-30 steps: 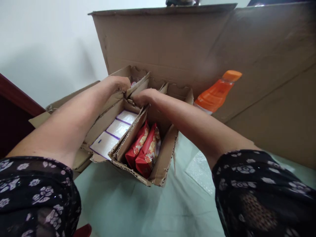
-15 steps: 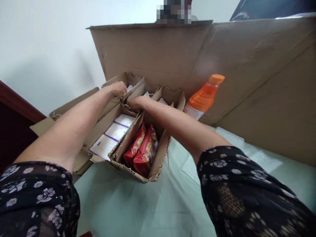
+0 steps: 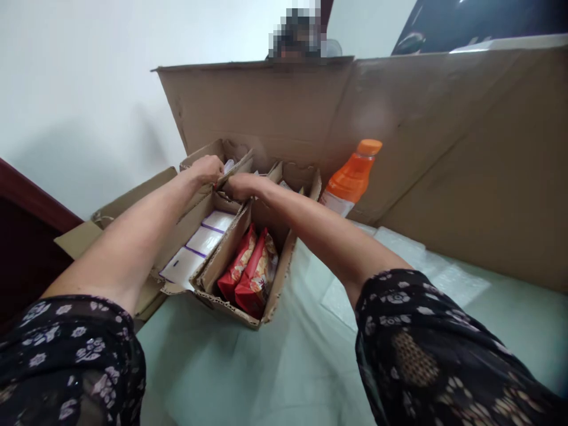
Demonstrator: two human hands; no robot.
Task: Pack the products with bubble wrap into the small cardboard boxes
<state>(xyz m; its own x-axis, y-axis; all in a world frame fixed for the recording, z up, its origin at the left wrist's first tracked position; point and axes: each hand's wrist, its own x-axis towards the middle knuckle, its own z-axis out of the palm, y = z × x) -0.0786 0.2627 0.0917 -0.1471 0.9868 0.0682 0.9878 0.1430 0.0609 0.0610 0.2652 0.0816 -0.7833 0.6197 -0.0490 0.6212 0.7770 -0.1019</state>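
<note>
since the earlier frame the view has swung, so the box and the bottle sit further left in it; both hands stay at the inner walls. the partitioned box (image 3: 280, 278), brown cardboard with torn, wavy rims, is near the left edge of the pale green surface (image 3: 231, 378). its near left compartment holds a row of white packs (image 3: 204, 241) edged in purple; its near right one, two shiny red packets (image 3: 257, 278) leaning together (snack-like, by the print).

the left hand (image 3: 210, 170) is curled at the far left compartment, the right hand (image 3: 242, 186) just beside it, bent over a divider end; i cannot tell whether either is clamped on anything, as the fingers are hidden.

an orange-capped bottle (image 3: 350, 177), tilted to the right in view, is by the box's far right corner. a tall cardboard panel (image 3: 261, 112) stands behind, with clear plastic sheets (image 3: 399, 245) before it. the right forearm crosses the box and covers part of its right side. the far compartments' contents are hard to make out, and a pixelated person (image 3: 295, 38) is mostly cut off by the panel.
</note>
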